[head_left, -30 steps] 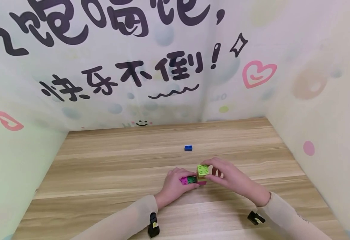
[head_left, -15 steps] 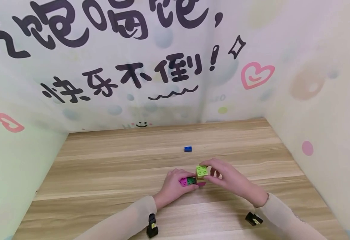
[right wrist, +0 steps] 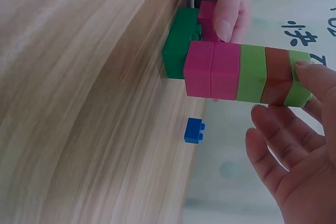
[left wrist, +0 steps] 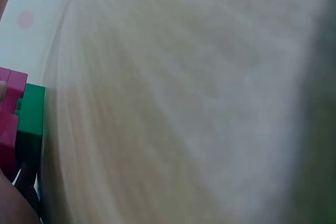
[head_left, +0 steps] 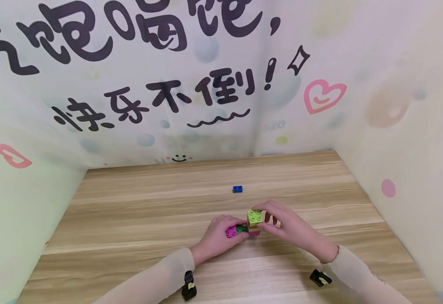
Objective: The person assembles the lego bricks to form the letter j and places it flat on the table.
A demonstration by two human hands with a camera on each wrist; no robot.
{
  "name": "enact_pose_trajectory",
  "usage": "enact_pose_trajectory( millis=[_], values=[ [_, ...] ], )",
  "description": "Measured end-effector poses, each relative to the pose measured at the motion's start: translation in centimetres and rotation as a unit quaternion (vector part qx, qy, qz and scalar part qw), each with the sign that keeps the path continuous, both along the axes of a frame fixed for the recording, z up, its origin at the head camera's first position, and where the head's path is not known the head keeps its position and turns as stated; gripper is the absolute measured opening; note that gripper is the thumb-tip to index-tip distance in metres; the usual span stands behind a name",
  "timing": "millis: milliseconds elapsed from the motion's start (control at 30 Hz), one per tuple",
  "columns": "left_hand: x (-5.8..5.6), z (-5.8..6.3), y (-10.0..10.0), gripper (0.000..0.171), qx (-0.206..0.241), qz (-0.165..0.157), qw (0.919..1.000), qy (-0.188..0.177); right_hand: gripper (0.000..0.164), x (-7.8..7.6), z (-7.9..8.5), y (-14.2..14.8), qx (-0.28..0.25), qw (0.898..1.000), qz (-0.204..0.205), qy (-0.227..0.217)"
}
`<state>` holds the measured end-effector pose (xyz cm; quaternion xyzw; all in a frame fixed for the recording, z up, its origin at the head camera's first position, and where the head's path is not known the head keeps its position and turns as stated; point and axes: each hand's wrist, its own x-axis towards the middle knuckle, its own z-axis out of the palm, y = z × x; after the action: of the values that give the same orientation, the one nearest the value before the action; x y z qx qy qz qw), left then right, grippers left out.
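A toy building-brick stack stands on the wooden table. Its base is a green brick (right wrist: 178,43), with pink bricks (right wrist: 210,69) on it. Above these in the tower come a lime green brick (right wrist: 252,73), a brown brick (right wrist: 276,75) and another lime brick (head_left: 254,216) at the top. My left hand (head_left: 221,236) holds the stack low down, thumb and index finger on either side of the pink and green bricks. With thumb and index finger, my right hand (head_left: 287,223) pinches the top lime brick; its other fingers are loosely bent. The left wrist view catches only the lower bricks (left wrist: 31,119).
A small blue brick (head_left: 237,189) lies alone on the table (head_left: 149,202), beyond the hands. Printed fabric walls (head_left: 213,139) enclose the table at the back and both sides. Each wrist carries a small black device (head_left: 188,287).
The head view has shifted slightly. My left hand and forearm have edged a little to the left. Both hands keep their hold on the bricks.
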<state>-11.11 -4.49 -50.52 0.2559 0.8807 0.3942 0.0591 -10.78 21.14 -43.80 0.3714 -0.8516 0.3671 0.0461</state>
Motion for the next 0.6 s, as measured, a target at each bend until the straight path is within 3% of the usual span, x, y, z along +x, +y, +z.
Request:
enact_pose_trajectory(
  millis=[300, 600],
  values=[
    [-0.1, 0.3, -0.5, 0.044, -0.017, -0.017, 0.9997, -0.010, 0.043, 0.1, 0.1, -0.2, 0.001, 1.000, -0.003, -0.003],
    [0.6, 0.3, -1.3, 0.049, 0.019, -0.019, 0.9996, -0.005, 0.044, 0.1, 0.4, -0.3, -0.002, 0.999, -0.020, -0.033]
  ],
)
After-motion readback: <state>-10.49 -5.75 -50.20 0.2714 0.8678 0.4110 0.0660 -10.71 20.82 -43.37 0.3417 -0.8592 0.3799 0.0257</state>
